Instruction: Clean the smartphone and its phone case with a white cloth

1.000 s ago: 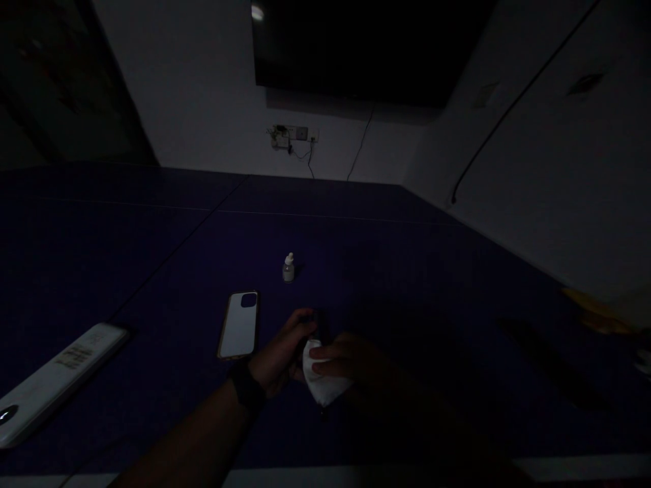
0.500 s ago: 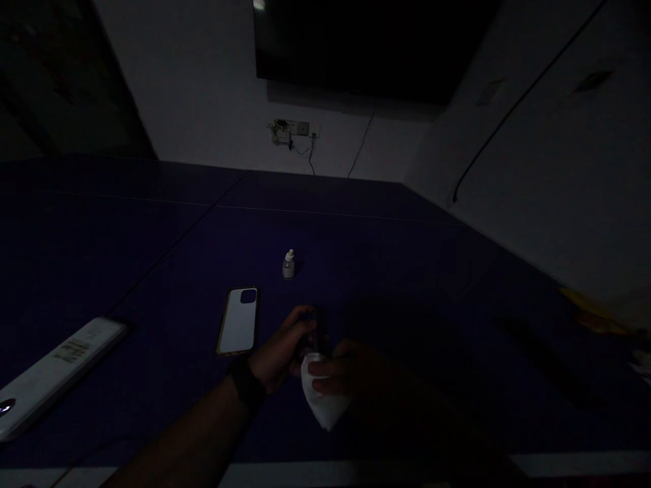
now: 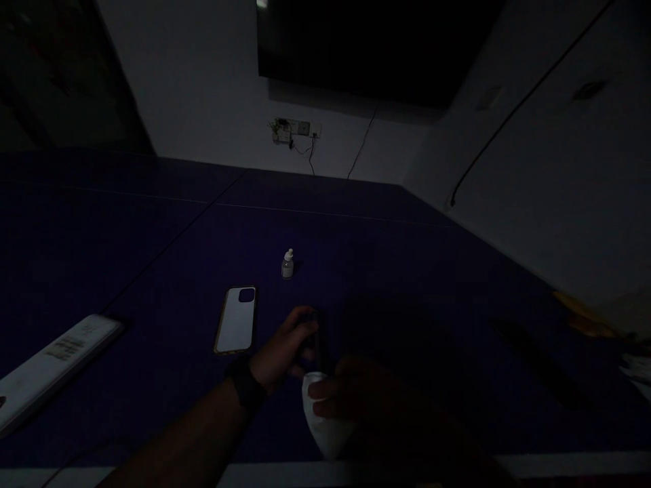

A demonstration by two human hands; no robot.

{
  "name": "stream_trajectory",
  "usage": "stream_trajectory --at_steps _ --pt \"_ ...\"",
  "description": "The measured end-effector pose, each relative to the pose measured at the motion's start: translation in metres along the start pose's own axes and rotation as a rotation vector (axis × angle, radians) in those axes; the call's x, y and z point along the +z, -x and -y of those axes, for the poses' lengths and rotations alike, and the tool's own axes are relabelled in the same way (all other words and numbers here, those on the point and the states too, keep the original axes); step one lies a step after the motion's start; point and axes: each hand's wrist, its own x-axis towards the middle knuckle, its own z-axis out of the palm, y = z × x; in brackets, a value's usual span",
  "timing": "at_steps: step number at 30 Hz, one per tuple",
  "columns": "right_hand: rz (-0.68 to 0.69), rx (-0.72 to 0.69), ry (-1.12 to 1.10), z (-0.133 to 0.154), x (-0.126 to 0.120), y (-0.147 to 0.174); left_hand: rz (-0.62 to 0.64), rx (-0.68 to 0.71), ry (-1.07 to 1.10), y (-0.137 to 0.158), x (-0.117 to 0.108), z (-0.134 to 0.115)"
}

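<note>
The light is very dim. My left hand (image 3: 287, 346), with a dark band on its wrist, is closed around a dark, thin object (image 3: 318, 342) seen nearly edge-on, whose kind I cannot make out. My right hand (image 3: 350, 390), deep in shadow, grips a white cloth (image 3: 325, 427) just below that object; the cloth hangs to a point. Left of my left hand lies a phone case (image 3: 237, 320) with a pale back and a camera cutout. Beyond my hands a small dropper bottle (image 3: 287, 266) with a white cap stands upright.
On the left of the dark blue table (image 3: 325, 234) lies a long white device (image 3: 55, 369). A dark flat strip (image 3: 539, 366) and a yellow item (image 3: 584, 317) are at the right. Wall sockets (image 3: 295, 129) with cables sit beneath a large screen (image 3: 366, 54).
My right hand and the white cloth have moved down, toward the table's near edge. My left hand stays nearly in place on the dark object. The view has shifted slightly.
</note>
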Motion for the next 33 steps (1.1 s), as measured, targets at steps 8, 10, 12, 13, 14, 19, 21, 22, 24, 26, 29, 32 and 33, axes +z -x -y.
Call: stream_trajectory --at_steps 8,10,12,13,14,19,21,22,24,26,29,32,33 --pt "-0.212 0.153 -0.036 -0.009 0.015 0.003 -0.035 0.005 -0.038 0.004 0.003 -0.002" --pt "-0.261 0.224 -0.095 -0.009 0.022 0.003 -0.035 0.006 -0.043 0.004 0.003 -0.002" --pt "-0.313 0.291 -0.151 -0.009 0.028 0.002 -0.029 0.007 -0.045 0.004 0.003 -0.002" --pt "-0.336 0.311 -0.173 -0.009 0.031 0.000 -0.023 0.006 -0.046 0.003 0.003 -0.002" --pt "-0.362 0.321 -0.186 -0.009 0.032 -0.001 -0.016 0.005 -0.046 0.003 0.003 -0.002" --pt "-0.451 0.368 -0.161 -0.022 0.024 -0.016 0.033 -0.010 -0.040 0.003 0.002 -0.005" --pt "-0.481 0.396 -0.146 -0.030 0.019 -0.023 0.053 -0.018 -0.037 0.004 0.003 -0.006" --pt "-0.496 0.415 -0.145 -0.035 0.017 -0.026 0.063 -0.022 -0.035 0.005 0.003 -0.007" --pt "-0.528 0.445 -0.158 -0.042 0.015 -0.031 0.079 -0.027 -0.032 0.007 0.003 -0.009" --pt "-0.566 0.459 -0.177 -0.046 0.015 -0.034 0.089 -0.027 -0.027 0.008 0.003 -0.010" --pt "-0.554 0.416 -0.183 -0.044 0.017 -0.032 0.092 -0.032 -0.021 0.007 0.002 -0.009" --pt "-0.439 0.351 -0.196 -0.032 0.018 -0.022 0.093 -0.041 -0.006 0.004 0.000 -0.007" --pt "-0.397 0.347 -0.213 -0.027 0.019 -0.018 0.092 -0.043 0.001 0.003 -0.001 -0.005"
